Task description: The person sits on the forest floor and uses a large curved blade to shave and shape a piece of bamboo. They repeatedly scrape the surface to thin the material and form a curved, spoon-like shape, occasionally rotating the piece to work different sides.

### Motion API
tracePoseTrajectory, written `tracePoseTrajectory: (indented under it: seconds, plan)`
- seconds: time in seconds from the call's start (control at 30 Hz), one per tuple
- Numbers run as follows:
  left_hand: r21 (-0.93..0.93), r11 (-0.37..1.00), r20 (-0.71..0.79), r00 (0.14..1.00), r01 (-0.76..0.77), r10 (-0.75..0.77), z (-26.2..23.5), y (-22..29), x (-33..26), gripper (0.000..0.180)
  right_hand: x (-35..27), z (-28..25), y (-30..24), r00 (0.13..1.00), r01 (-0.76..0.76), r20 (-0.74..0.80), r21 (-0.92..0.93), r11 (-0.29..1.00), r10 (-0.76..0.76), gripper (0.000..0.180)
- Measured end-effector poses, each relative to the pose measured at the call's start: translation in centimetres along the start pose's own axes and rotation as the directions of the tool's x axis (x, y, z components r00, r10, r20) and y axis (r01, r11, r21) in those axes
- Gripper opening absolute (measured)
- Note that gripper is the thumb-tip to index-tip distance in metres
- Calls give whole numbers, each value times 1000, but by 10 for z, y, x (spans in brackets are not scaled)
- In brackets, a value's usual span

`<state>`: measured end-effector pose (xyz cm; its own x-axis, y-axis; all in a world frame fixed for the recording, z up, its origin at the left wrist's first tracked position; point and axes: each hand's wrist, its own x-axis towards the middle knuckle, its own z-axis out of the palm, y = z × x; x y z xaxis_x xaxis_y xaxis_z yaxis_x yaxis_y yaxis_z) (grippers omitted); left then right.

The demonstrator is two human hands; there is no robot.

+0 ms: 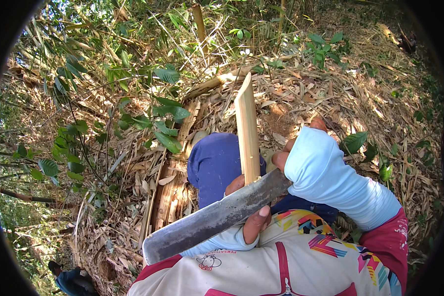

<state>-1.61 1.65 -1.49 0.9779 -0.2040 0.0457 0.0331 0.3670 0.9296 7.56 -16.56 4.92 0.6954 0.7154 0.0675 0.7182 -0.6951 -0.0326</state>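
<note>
A machete [217,217] with a broad dark blade lies slantwise across my front, its squared tip at the lower left. My right hand [281,158] is closed at its handle end; the light blue cuff and the hand hide the handle. Behind the blade, a pale bamboo piece [248,133] stands nearly upright with a slanted cut top. My left hand [255,224] is closed around its lower part, with fingers and thumb showing on either side of the blade. The edge of the blade meets the piece just above the left hand. The piece's lower end is hidden.
My bent knee in blue trousers [212,165] is beside the bamboo piece. Dry leaves [301,98] and a split log [170,197] cover the ground. Leafy saplings [167,118] grow at the left. Another person [71,280] is at the lower left edge.
</note>
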Motion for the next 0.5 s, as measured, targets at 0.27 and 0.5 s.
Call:
tracePoseTrajectory:
  seconds: [0.27,0.5]
  plan:
    - [-90,994,60,996,-67,73,0,-9,0,58,22,-28,11,942,-319,129,51,947,310,28]
    - [-141,990,-2,1000,-3,3,-1,-11,-3,56,4,-12,0,974,-213,114,144,966,198,30]
